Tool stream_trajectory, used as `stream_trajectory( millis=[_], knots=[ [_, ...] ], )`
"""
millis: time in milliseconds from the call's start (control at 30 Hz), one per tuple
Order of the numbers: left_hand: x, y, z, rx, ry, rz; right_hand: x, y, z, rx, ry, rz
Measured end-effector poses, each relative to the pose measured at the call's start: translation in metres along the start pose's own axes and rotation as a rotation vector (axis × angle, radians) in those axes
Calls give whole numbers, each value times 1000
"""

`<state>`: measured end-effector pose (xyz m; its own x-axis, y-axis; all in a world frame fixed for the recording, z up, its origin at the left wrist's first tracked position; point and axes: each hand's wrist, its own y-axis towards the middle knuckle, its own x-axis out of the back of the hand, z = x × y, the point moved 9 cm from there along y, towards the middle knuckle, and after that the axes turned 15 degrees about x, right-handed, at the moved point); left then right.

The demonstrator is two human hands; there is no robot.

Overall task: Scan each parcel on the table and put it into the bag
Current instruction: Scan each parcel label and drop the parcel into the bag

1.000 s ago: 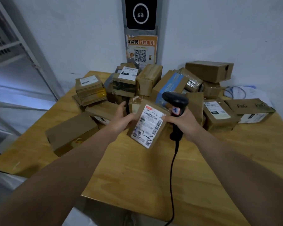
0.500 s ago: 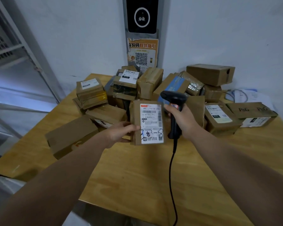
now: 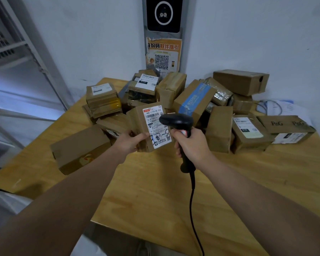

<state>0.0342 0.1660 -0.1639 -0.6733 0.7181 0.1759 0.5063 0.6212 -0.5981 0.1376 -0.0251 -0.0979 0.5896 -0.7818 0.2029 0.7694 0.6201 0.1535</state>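
My left hand (image 3: 130, 143) grips a small cardboard parcel (image 3: 143, 124) by its lower left corner and holds it upright above the wooden table (image 3: 155, 191). Its white shipping label faces me. My right hand (image 3: 191, 145) is wrapped round the handle of a black corded barcode scanner (image 3: 175, 121). The scanner's head sits right in front of the label's right side and covers part of it. No bag is in view.
A heap of several cardboard parcels (image 3: 196, 100) fills the back of the table against the white wall. One long box (image 3: 79, 148) lies alone at the left. Papers (image 3: 283, 108) lie at the far right. A metal shelf rack (image 3: 17, 52) stands at the left.
The parcel has been turned from tilted to upright and raised a little, label toward me. The scanner has moved left until its head overlaps the label.
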Motion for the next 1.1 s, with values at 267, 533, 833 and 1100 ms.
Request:
stream_trajectory(
  millis=[267, 533, 833, 1100],
  knots=[
    [-2, 7, 0, 2, -10, 5, 4, -2, 7, 45, -94, 63],
    [-5, 7, -2, -22, -4, 11, 7, -3, 7, 46, -110, 68],
    [-2, 12, 2, -9, -12, -3, 11, -3, 6, 47, -108, 56],
    [-4, 16, 7, -2, -24, -12, 13, -7, 9, 67, -109, 30]
  ],
)
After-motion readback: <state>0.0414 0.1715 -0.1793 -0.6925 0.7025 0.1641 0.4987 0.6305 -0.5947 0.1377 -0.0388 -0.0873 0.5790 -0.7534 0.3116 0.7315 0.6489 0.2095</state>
